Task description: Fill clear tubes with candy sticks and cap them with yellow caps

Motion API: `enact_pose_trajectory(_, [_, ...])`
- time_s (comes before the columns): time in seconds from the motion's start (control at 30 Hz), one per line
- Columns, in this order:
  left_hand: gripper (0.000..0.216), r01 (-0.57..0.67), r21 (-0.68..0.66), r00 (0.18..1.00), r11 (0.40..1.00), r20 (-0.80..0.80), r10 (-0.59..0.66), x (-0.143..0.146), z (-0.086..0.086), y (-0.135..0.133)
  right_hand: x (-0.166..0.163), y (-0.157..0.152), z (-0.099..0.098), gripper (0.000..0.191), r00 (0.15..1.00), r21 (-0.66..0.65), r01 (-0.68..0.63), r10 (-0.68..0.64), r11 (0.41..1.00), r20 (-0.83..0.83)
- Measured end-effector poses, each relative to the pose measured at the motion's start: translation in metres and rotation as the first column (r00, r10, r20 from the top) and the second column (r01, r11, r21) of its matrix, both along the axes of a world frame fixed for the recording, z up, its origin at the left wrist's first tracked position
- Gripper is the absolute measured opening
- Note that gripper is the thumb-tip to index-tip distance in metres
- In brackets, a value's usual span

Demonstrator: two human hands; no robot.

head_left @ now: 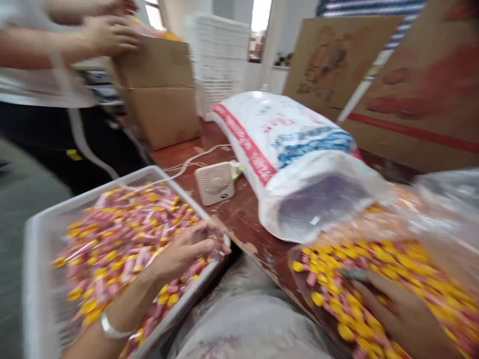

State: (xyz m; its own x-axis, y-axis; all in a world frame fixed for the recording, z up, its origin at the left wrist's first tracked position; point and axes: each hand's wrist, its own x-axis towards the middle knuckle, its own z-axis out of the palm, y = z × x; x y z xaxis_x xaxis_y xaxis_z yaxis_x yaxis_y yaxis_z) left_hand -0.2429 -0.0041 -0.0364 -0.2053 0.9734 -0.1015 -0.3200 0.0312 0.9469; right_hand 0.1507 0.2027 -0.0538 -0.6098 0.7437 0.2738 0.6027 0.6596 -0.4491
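Note:
My left hand (200, 244) is over the right rim of a white plastic tray (39, 239), its fingers curled in and the thumb close to them. Something clear and shiny shows at the fingertips, too blurred to name. Inside the tray lie many small pink tubes with yellow caps (127, 234), some under shiny clear wrap. On the right, my right hand (400, 309) reaches into a heap of similar yellow-capped pink tubes (344, 304) on clear plastic. A dark band wraps one of its digits; the other fingertips are hidden among the tubes.
A white printed sack (292, 129) lies with its mouth toward me on the red table (262, 249). Beside it stands a small white fan (215, 183) with a cable. Behind are a cardboard box (164, 94), a white crate stack (220, 60) and a person (41, 75) at left.

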Motion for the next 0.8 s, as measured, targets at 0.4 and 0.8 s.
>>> enact_pose_trajectory(0.4, [0.028,0.405,-0.174,0.910,0.897,-0.019,-0.414,0.137,-0.043,0.095,0.034,-0.006,-0.022,0.011,0.954,0.134,0.292,-0.298,0.947,0.024])
enact_pose_trajectory(0.8, [0.037,0.321,-0.244,0.883,0.915,-0.273,-0.382,0.162,-0.053,0.136,0.014,0.020,-0.028,0.014,0.956,0.156,0.293,-0.289,0.943,-0.047])
